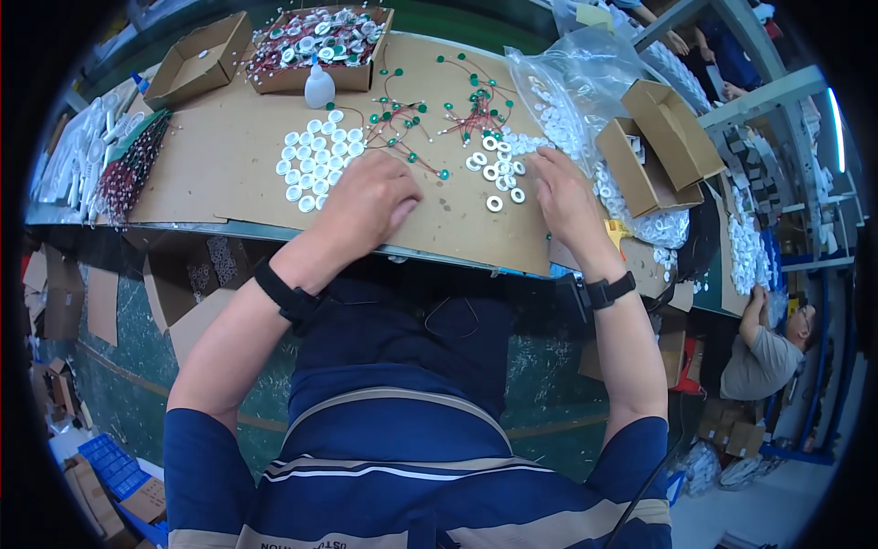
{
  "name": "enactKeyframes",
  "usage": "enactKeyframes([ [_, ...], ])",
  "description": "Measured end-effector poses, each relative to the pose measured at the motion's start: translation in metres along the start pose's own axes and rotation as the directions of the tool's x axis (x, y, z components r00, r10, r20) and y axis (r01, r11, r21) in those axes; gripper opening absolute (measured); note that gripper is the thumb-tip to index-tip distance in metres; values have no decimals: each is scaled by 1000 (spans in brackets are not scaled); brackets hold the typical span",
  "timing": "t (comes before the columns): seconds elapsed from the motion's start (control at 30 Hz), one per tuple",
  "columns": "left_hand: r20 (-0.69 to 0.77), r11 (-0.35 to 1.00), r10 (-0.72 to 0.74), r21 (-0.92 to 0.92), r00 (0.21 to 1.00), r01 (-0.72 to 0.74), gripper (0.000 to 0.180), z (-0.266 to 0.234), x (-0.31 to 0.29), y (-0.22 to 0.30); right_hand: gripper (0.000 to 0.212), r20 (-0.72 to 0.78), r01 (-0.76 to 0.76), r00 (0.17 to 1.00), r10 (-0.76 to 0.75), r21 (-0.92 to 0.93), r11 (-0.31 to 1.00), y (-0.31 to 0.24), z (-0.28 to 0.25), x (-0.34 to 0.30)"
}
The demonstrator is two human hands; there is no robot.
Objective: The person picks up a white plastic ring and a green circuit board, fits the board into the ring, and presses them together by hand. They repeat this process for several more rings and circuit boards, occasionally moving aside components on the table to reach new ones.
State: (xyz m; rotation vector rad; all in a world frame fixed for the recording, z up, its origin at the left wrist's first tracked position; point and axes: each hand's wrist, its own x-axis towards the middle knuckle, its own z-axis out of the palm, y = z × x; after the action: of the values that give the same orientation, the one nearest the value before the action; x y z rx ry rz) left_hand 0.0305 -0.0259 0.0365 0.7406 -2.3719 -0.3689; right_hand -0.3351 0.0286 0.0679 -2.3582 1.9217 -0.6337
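My left hand is curled closed beside a cluster of round white caps with shiny centres; whatever its fingers may hold is hidden. On the right, my right hand reaches over the cardboard-covered table with its thumb and fingertips apart. Its fingertips are next to small white plastic parts and a group of white rings. Beyond both hands lie small green discs on red wires, with another tangle of red-wired green discs to its left.
At the back stand a box heaped with wired white parts, a cardboard box and a white squeeze bottle. Bundled wires lie far left. A plastic bag and open cartons stand right. Another person works farther right.
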Motion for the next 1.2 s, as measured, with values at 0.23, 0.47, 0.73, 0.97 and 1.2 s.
enactKeyframes([
  [0.23,-45,988,-79,130,996,85,20,-10,8,5,61,137,39,990,-32,-53,998,13,9,24],
  [0.47,85,996,19,-83,996,-11,46,32,28,57,68,198,121,975,-101,-89,989,4,12,44],
  [0.73,118,976,198,-117,973,-184,57,66,36,64,69,193,118,975,-105,-58,991,11,8,27],
  [0.97,171,988,138,-87,975,-125,59,64,32,69,63,162,90,984,-80,-56,994,16,4,29],
  [1.2,164,991,116,-92,980,-102,58,61,32,72,59,112,163,980,-163,12,987,14,18,56],
])
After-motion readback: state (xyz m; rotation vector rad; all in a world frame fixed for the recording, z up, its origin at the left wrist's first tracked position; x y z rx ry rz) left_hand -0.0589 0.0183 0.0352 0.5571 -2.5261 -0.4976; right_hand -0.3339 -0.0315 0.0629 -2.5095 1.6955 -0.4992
